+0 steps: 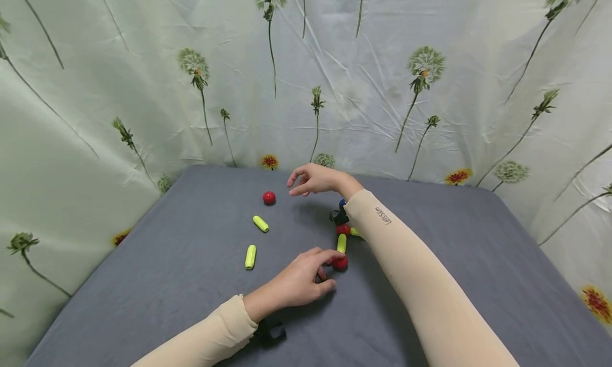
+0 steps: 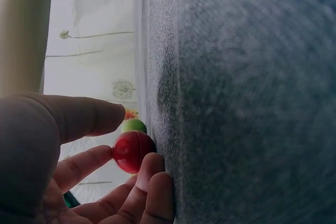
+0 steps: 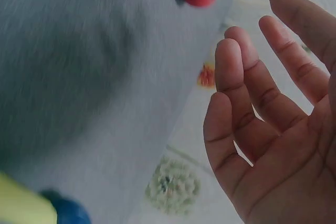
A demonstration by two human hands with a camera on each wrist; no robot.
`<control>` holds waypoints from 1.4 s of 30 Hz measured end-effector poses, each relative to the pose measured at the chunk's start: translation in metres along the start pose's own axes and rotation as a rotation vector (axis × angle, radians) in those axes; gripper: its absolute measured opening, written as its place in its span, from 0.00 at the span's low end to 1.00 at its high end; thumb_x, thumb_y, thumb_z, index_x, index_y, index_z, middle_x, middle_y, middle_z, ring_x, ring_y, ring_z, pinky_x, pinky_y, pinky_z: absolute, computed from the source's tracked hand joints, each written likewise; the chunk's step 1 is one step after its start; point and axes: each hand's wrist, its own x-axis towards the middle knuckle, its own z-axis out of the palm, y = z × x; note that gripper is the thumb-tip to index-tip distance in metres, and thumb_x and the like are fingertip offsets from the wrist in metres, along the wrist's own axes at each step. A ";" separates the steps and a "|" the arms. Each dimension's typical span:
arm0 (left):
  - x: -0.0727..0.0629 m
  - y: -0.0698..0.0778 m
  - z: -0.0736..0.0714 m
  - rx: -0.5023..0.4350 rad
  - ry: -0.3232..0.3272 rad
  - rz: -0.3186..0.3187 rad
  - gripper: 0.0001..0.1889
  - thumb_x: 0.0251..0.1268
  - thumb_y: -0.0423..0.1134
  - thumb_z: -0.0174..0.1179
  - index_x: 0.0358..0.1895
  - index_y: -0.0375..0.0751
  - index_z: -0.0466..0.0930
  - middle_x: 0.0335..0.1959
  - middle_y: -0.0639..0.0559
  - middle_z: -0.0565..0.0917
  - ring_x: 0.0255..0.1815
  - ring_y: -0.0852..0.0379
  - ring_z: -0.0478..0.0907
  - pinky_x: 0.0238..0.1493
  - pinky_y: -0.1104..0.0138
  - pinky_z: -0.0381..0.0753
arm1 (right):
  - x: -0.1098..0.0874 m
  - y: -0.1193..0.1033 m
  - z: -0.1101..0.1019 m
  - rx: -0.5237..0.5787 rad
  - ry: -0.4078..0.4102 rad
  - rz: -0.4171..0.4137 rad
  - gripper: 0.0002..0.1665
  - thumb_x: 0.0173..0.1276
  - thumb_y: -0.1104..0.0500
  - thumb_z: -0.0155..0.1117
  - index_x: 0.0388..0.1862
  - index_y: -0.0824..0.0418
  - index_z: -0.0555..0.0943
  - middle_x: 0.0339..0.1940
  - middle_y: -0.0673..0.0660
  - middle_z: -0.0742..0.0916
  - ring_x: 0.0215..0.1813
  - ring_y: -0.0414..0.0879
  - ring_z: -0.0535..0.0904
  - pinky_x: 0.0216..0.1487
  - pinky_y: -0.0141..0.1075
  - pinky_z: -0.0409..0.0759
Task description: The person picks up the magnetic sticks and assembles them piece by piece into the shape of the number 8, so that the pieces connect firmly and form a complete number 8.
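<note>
My left hand (image 1: 301,279) is low over the cloth, its index finger touching a red ball (image 1: 340,263). In the left wrist view the thumb stands apart from that red ball (image 2: 131,151), and the fingers are loosely bent beside it. A yellow-green stick (image 1: 341,243) runs from this ball to another red ball (image 1: 343,229), where a second yellow-green stick (image 1: 355,232) shows, partly hidden by the right sleeve. My right hand (image 1: 317,179) hovers above the table with relaxed fingers and nothing in it. Nearest to it lies a loose red ball (image 1: 269,198).
Two loose yellow-green sticks (image 1: 261,223) lie left of the hands on the grey cloth-covered table (image 1: 191,261). A blue ball (image 1: 342,203) peeks out by the right sleeve. Black devices (image 1: 271,332) sit under the wrists. A flowered curtain (image 1: 358,91) hangs behind the table.
</note>
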 end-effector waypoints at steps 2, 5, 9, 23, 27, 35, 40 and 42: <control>0.000 0.001 0.000 0.009 0.004 0.009 0.27 0.61 0.44 0.61 0.64 0.63 0.66 0.51 0.56 0.76 0.35 0.68 0.75 0.37 0.75 0.74 | 0.007 -0.006 0.006 -0.004 -0.026 0.001 0.17 0.65 0.49 0.62 0.52 0.50 0.76 0.46 0.59 0.86 0.52 0.58 0.79 0.51 0.47 0.75; 0.000 0.001 0.000 0.017 0.008 0.027 0.27 0.61 0.44 0.61 0.64 0.61 0.66 0.50 0.56 0.76 0.35 0.68 0.75 0.37 0.75 0.74 | 0.017 -0.015 0.015 -0.006 -0.069 0.004 0.21 0.65 0.50 0.62 0.55 0.53 0.74 0.51 0.62 0.84 0.55 0.59 0.78 0.57 0.53 0.72; 0.001 0.001 0.001 0.039 0.009 0.041 0.27 0.61 0.44 0.62 0.63 0.61 0.67 0.46 0.56 0.77 0.35 0.67 0.74 0.36 0.75 0.73 | 0.030 -0.023 0.025 -0.043 -0.102 0.001 0.24 0.65 0.51 0.63 0.58 0.55 0.73 0.51 0.64 0.84 0.54 0.60 0.78 0.53 0.50 0.74; 0.002 0.004 0.004 0.103 0.047 0.060 0.25 0.59 0.45 0.62 0.61 0.54 0.69 0.49 0.54 0.77 0.36 0.66 0.77 0.40 0.74 0.76 | 0.050 -0.041 0.058 -0.186 -0.151 0.007 0.25 0.63 0.51 0.65 0.59 0.51 0.73 0.47 0.55 0.78 0.47 0.50 0.81 0.53 0.43 0.77; 0.001 0.002 0.003 0.098 0.061 0.075 0.23 0.59 0.44 0.62 0.58 0.53 0.70 0.48 0.54 0.76 0.36 0.65 0.76 0.40 0.74 0.75 | 0.051 -0.047 0.064 -0.195 -0.169 0.011 0.25 0.63 0.51 0.64 0.60 0.50 0.72 0.45 0.55 0.80 0.47 0.51 0.81 0.52 0.44 0.76; -0.001 0.003 0.003 0.078 0.048 0.027 0.21 0.59 0.44 0.62 0.56 0.50 0.71 0.43 0.53 0.76 0.37 0.65 0.75 0.39 0.74 0.75 | 0.054 -0.049 0.076 -0.235 -0.171 0.036 0.26 0.60 0.50 0.67 0.57 0.47 0.73 0.49 0.53 0.79 0.44 0.46 0.80 0.45 0.37 0.75; -0.003 0.003 0.004 0.088 0.044 0.011 0.19 0.59 0.44 0.62 0.53 0.49 0.72 0.40 0.53 0.76 0.36 0.65 0.74 0.38 0.75 0.74 | 0.056 -0.046 0.081 -0.244 -0.150 0.036 0.24 0.59 0.49 0.68 0.54 0.46 0.74 0.48 0.51 0.78 0.42 0.43 0.80 0.42 0.35 0.74; -0.003 0.003 0.005 0.088 0.041 0.005 0.19 0.59 0.45 0.62 0.52 0.48 0.72 0.39 0.54 0.76 0.36 0.65 0.74 0.38 0.75 0.74 | 0.056 -0.045 0.083 -0.249 -0.143 0.032 0.24 0.59 0.49 0.69 0.53 0.46 0.74 0.47 0.50 0.78 0.41 0.42 0.80 0.41 0.34 0.74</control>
